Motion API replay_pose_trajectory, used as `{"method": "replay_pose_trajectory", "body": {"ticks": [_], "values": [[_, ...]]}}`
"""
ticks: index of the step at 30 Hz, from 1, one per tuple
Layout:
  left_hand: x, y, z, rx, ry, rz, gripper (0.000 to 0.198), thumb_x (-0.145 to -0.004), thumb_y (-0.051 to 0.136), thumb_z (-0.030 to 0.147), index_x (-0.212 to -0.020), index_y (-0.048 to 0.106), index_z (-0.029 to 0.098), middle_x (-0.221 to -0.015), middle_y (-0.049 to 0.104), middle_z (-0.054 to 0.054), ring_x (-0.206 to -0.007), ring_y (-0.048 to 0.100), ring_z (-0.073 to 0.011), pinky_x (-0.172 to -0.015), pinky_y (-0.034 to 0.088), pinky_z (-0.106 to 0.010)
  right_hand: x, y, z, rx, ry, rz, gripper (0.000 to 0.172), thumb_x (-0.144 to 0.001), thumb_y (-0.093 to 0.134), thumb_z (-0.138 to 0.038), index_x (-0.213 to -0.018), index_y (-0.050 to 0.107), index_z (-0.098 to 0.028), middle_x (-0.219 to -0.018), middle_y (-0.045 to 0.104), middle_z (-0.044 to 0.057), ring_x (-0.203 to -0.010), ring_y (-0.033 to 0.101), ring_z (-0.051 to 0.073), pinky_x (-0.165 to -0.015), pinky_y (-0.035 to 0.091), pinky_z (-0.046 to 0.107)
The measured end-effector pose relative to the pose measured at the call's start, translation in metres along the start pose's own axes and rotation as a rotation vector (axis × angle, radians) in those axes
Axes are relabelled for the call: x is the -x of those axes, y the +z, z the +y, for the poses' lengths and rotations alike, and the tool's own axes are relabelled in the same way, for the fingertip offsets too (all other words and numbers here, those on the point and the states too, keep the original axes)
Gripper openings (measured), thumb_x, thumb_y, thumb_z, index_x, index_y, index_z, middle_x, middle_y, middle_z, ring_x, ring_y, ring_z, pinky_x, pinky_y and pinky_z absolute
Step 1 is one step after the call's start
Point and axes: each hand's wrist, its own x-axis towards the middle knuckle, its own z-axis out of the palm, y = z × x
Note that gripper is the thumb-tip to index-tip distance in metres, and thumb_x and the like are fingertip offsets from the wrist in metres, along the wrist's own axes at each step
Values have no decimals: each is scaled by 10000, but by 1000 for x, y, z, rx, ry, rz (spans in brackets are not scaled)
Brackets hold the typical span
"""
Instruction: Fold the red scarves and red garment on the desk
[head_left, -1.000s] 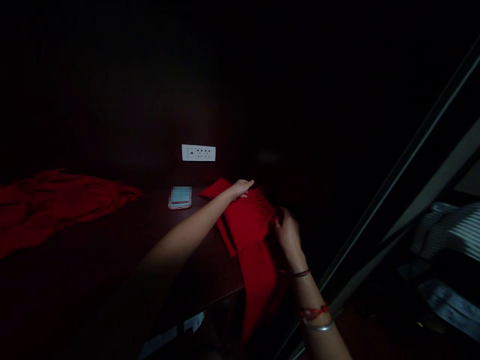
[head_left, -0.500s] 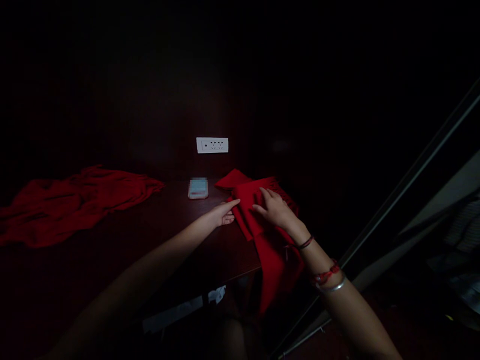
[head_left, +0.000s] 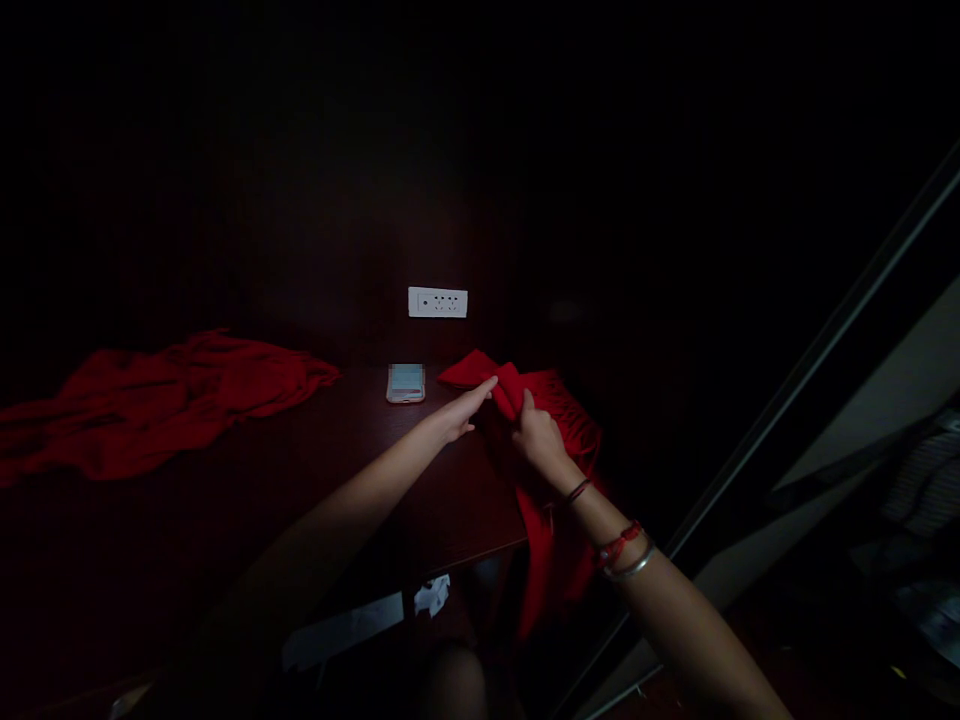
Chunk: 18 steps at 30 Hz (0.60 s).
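Note:
A red fringed scarf (head_left: 559, 420) lies at the right end of a dark wooden table (head_left: 360, 480), one end hanging over the front edge. My right hand (head_left: 536, 440), bracelets on its wrist, is closed on a fold of the scarf and lifts it. My left hand (head_left: 461, 412) reaches in from the left, fingers stretched out, its fingertips touching the same raised fold. The room is very dark.
A second red cloth (head_left: 157, 400) is spread loosely at the table's left. A phone (head_left: 406, 382) lies beside the scarf, under a white wall socket (head_left: 437, 302). Scraps of white paper (head_left: 375, 615) lie on the floor below. A slanted door frame (head_left: 810, 390) stands at the right.
My right hand, flat on the scarf before, has closed on a fold and raised it. My left hand has slid forward to that fold.

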Motion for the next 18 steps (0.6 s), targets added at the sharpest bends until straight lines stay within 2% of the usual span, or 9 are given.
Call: {"method": "replay_pose_trajectory", "body": {"ticks": [2,4,8,12,15,18], "values": [[2,-1,-1,19,-52,16,406,-749,326,554,-891,525,231,-1198,421,-44,-1124,302,-241,-805,336,-363,-10,-13,14,-92,37,2,588,-701,433,-177,-1255,251,-103,-926,588,151,-834,565,230,-684,416,292],[0,0,-7,58,-130,39,416,-765,292,544,-932,499,225,-1234,372,-56,-1134,294,-237,-796,353,-345,-18,-25,28,-167,64,27,528,-694,436,-192,-1210,335,-140,-928,594,116,-799,576,207,-658,423,257],[-9,5,-22,164,-221,74,406,-775,298,519,-1012,411,210,-1227,359,-85,-1072,387,-195,-719,406,-257,-25,-34,41,-207,95,58,536,-698,436,-206,-1219,320,-152,-941,594,90,-769,579,176,-647,422,224],[-13,9,-24,258,-262,41,397,-786,276,505,-1027,387,209,-1140,444,-86,-960,482,-170,-676,419,-239,-13,-23,29,-76,-1,4,614,-712,464,-260,-1263,223,-140,-941,588,119,-812,569,200,-662,412,250],[-11,11,-16,337,-253,16,390,-798,230,490,-1012,405,215,-1067,503,-67,-911,509,-166,-694,412,-257,-2,-11,9,84,-88,-16,688,-709,500,-341,-1282,173,-143,-932,580,137,-827,561,230,-671,404,281],[-7,13,-7,346,-218,-3,428,-793,186,512,-986,443,228,-1025,538,-54,-932,502,-182,-748,389,-299,5,-2,-4,182,-96,13,779,-682,545,-365,-1299,116,-160,-962,554,150,-811,562,242,-652,407,288]]}}
